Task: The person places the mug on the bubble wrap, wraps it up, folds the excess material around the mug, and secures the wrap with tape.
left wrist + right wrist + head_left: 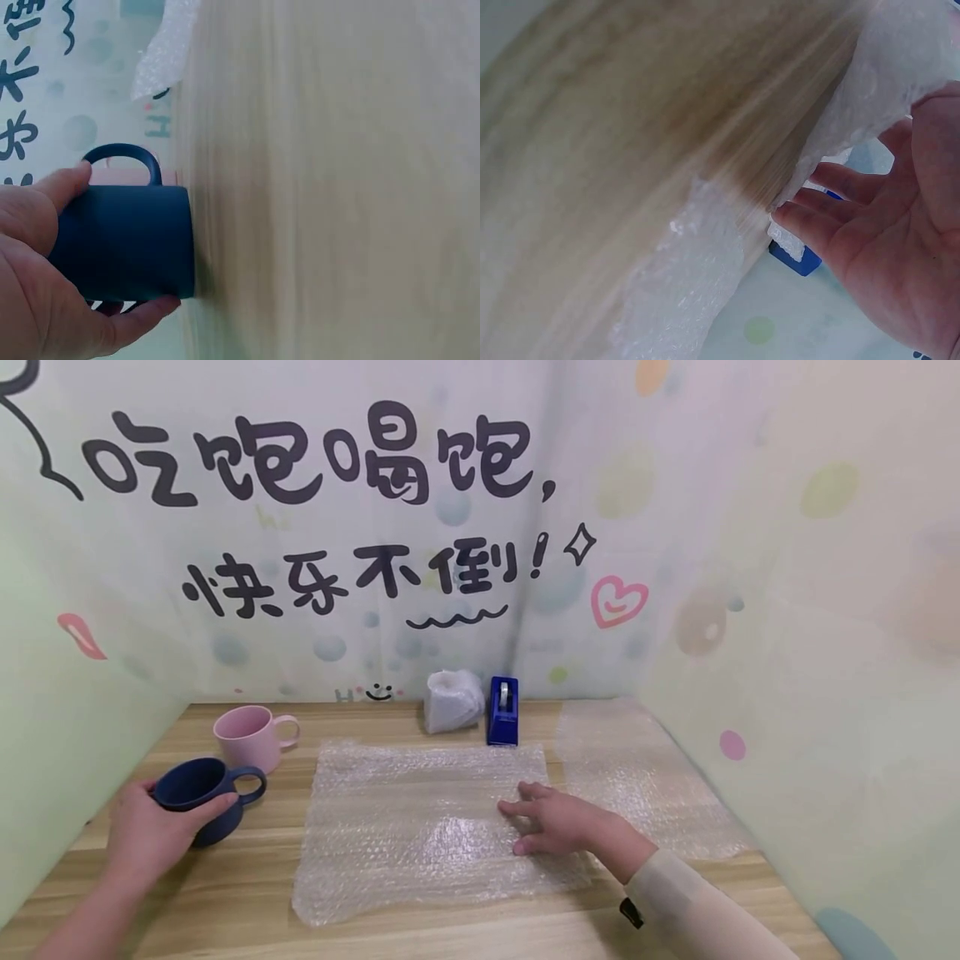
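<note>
My left hand (pixel 153 831) grips a dark blue mug (pixel 217 828) round its body, thumb on the near side and fingers behind. The mug is upright with its handle pointing right; the left wrist view shows its base at the wooden tabletop. A sheet of bubble wrap (pixel 405 827) lies flat in the middle of the table. Over its right edge, my right hand (pixel 558 822) has its fingers spread and fairly straight, fingertips at the sheet. In the right wrist view the fingertips (pixel 784 214) meet the wrap's surface, with nothing held.
Behind the blue mug stands a pink mug (pixel 251 739). A bubble-wrapped bundle (pixel 453 703) and a blue tape dispenser (pixel 503 727) stand along the back wall. Another bubble wrap sheet (pixel 637 777) lies at the right, beside the side wall.
</note>
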A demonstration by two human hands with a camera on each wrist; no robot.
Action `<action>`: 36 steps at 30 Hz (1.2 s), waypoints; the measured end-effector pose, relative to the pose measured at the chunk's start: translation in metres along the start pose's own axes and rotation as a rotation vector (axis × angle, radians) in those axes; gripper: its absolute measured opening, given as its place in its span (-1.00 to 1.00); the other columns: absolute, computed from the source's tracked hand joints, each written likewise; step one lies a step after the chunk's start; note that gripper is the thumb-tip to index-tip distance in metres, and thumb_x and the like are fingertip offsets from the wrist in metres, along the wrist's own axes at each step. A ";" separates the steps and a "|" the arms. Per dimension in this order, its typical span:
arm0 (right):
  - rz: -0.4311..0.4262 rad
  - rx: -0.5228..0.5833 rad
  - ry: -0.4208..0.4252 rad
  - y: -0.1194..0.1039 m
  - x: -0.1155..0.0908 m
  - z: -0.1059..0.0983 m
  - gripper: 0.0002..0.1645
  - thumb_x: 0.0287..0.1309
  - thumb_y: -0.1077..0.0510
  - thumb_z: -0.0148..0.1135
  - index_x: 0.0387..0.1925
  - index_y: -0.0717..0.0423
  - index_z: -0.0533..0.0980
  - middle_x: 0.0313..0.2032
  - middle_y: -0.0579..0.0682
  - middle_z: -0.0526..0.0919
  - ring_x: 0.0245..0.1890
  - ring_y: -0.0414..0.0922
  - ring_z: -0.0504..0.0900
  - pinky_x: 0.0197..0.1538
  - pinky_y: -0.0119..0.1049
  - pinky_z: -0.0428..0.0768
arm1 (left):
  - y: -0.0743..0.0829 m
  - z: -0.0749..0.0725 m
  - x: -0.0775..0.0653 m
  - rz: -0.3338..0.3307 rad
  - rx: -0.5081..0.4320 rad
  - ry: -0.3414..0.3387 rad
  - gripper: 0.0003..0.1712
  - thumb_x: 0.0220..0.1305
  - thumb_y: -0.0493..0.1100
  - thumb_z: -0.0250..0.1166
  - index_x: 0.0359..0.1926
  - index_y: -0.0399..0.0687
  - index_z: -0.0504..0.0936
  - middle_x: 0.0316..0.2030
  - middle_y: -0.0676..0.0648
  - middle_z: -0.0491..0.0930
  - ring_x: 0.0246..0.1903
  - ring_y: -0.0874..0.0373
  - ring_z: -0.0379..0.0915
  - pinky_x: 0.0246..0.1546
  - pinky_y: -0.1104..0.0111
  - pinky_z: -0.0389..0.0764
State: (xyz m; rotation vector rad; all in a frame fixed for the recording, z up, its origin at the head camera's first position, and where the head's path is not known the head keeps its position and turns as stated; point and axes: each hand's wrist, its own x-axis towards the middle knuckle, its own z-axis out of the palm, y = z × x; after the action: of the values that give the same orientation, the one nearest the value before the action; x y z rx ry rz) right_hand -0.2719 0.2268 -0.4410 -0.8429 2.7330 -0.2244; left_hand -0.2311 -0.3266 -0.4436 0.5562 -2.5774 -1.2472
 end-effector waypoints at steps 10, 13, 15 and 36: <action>0.009 -0.003 0.005 0.001 0.001 -0.002 -0.06 0.37 -0.31 0.42 0.64 -0.12 0.38 0.65 0.45 0.18 0.63 0.44 0.26 0.60 0.36 0.35 | 0.017 0.000 -0.005 0.032 -0.005 0.003 0.18 0.27 0.05 0.58 0.51 -0.66 0.13 0.37 -0.71 0.33 0.33 -0.57 0.35 0.30 -0.23 0.48; 0.023 0.007 0.007 0.003 0.001 -0.003 -0.06 0.37 -0.31 0.42 0.64 -0.13 0.38 0.66 0.43 0.17 0.64 0.43 0.24 0.60 0.38 0.33 | 0.040 0.008 -0.012 0.093 -0.053 -0.031 0.21 0.29 0.02 0.57 0.60 -0.56 0.05 0.43 -0.67 0.29 0.39 -0.54 0.32 0.33 -0.17 0.45; 0.029 0.020 0.008 0.003 0.000 -0.004 -0.07 0.37 -0.30 0.43 0.64 -0.13 0.38 0.67 0.43 0.17 0.65 0.42 0.23 0.61 0.39 0.32 | 0.060 0.017 -0.018 0.168 -0.122 -0.071 0.19 0.29 -0.06 0.59 0.64 -0.45 0.04 0.46 -0.61 0.31 0.41 -0.48 0.34 0.32 0.11 0.54; -0.013 0.011 0.028 0.005 0.001 0.003 -0.08 0.38 -0.31 0.42 0.62 -0.10 0.41 0.62 0.49 0.23 0.60 0.47 0.30 0.57 0.36 0.40 | 0.178 0.197 -0.039 0.368 -0.305 -0.485 -0.05 0.08 -0.32 0.65 0.46 -0.28 0.40 0.34 -0.36 0.57 0.37 -0.29 0.51 0.43 -0.17 0.57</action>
State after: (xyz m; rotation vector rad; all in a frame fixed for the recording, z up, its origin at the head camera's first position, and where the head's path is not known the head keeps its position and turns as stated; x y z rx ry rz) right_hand -0.2746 0.2303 -0.4454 -0.8615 2.7504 -0.2564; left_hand -0.3081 -0.0708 -0.4256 -0.3071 -2.5886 -1.7471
